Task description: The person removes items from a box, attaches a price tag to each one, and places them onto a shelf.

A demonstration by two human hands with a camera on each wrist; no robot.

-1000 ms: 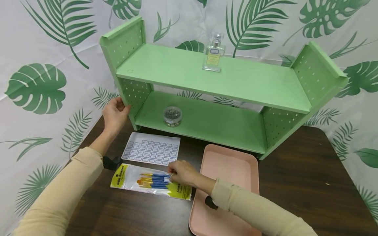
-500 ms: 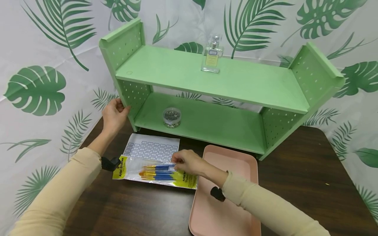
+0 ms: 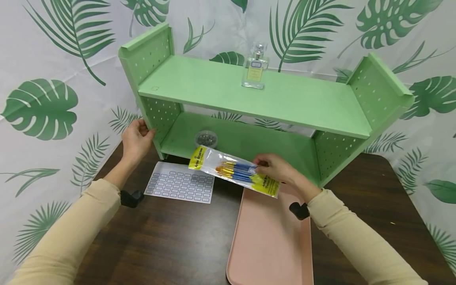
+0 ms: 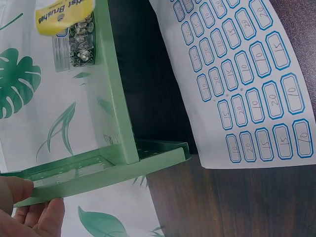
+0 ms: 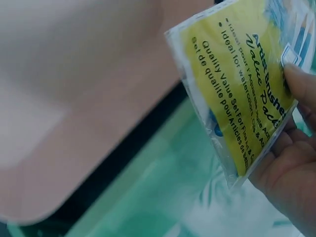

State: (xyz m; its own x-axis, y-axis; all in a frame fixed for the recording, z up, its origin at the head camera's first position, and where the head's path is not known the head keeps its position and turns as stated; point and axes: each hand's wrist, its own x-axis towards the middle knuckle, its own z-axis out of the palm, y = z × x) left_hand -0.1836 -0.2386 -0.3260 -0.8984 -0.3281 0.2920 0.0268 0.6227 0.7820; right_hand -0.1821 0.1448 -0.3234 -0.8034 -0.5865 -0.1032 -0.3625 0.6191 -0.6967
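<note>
My right hand (image 3: 279, 170) pinches a clear pack of paintbrushes (image 3: 233, 173) by its upper long edge, thumb in front. The pack is lifted and tilted before the lower board of a green two-tier shelf (image 3: 199, 85). Its yellow printed end and a small blue-edged label by the thumb show in the right wrist view. My left hand (image 3: 137, 140) grips the edge of the shelf's left side panel (image 4: 98, 180), thumb on one face and fingers on the other. A round clear tub of metal pins (image 3: 206, 138) stands on the lower board, partly behind the pack.
A glass perfume bottle (image 3: 254, 71) stands on the top board. A sheet of small numbered labels (image 3: 178, 188) lies on the dark table (image 3: 171, 241) before the shelf. To its right is a pink tray (image 3: 268, 237). A leaf-print cloth (image 3: 92, 118) hangs behind.
My right hand has raised the paintbrush pack off the table and carried it right and towards the shelf, uncovering the label sheet. My left hand stays on the side panel.
</note>
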